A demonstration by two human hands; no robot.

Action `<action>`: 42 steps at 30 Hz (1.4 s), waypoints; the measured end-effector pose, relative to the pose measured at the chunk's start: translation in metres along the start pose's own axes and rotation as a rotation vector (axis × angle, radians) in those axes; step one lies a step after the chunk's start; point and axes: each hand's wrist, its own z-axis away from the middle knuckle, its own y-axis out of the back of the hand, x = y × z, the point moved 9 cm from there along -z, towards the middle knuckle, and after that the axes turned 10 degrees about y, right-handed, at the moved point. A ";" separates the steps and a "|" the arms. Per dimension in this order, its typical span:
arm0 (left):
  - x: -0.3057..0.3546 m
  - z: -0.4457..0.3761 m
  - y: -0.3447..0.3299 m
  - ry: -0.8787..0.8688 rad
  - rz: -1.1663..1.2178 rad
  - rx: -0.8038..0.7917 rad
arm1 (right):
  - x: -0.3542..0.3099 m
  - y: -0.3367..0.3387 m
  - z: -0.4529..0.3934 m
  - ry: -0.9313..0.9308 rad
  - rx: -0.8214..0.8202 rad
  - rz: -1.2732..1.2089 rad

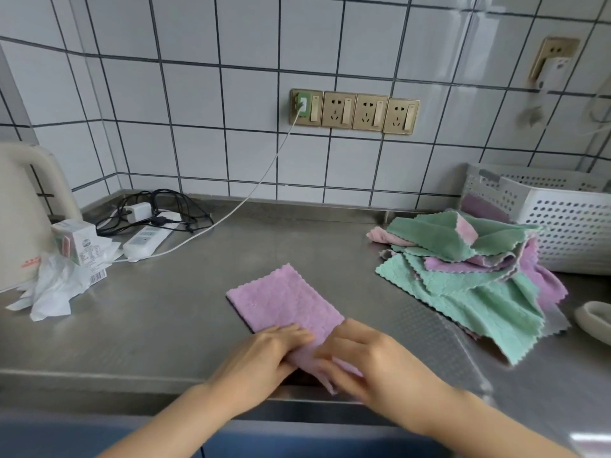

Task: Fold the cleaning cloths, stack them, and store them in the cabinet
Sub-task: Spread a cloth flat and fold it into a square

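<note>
On the steel desk (271,246) stand a cream kettle (23,209), a white power strip (147,238) and a perforated white basket (562,223).

The near edge of the purple cloth (284,305) is hidden under the left hand (264,358) and the motion-blurred right hand (367,361), so whether the fingers pinch or merely press cannot be told. The kettle (20,209) and the white basket (568,223) are cut by the frame edges, and the lower cloths in the pile (469,269) lie mostly covered.
</note>
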 end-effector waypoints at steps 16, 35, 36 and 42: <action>-0.041 0.036 0.035 0.171 0.233 -0.247 | 0.050 -0.068 0.008 -0.012 -0.137 -0.287; -0.112 0.005 0.045 0.963 0.764 -0.051 | 0.152 -0.103 -0.012 -1.231 0.035 -0.812; -0.113 0.004 0.046 0.964 0.756 -0.040 | 0.154 -0.103 -0.015 -1.239 0.088 -0.801; -0.108 0.000 0.050 0.875 0.642 0.087 | 0.149 -0.089 -0.034 -0.985 0.058 -0.218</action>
